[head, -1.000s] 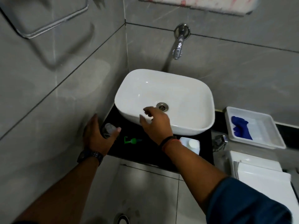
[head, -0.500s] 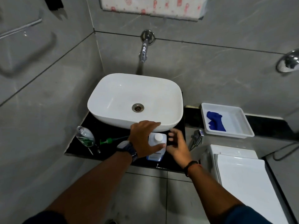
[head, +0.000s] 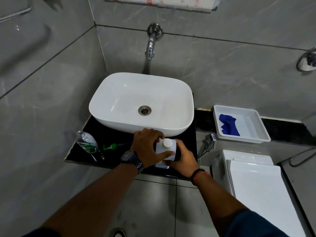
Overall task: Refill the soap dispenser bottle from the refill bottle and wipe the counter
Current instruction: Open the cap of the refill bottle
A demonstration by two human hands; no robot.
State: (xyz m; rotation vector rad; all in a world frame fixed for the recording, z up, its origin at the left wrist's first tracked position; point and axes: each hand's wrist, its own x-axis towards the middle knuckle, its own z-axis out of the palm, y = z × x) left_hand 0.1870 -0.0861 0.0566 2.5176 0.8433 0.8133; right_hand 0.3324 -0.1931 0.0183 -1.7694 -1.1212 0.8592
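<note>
A white refill bottle with a round white cap stands on the black counter in front of the basin. My left hand wraps its left side, thumb across the front. My right hand grips its right side and lower front. At the counter's left end stands the clear soap dispenser bottle with a green label, its neck uncovered. The green pump head lies flat beside it, its tube pointing right.
A white basin fills the back of the counter under a chrome wall tap. A white tray holding a blue cloth sits on the ledge to the right. A white toilet cistern is below it.
My left hand left the dispenser bottle and moved right onto the refill bottle. My right hand came off the basin rim and closed on the refill bottle's other side.
</note>
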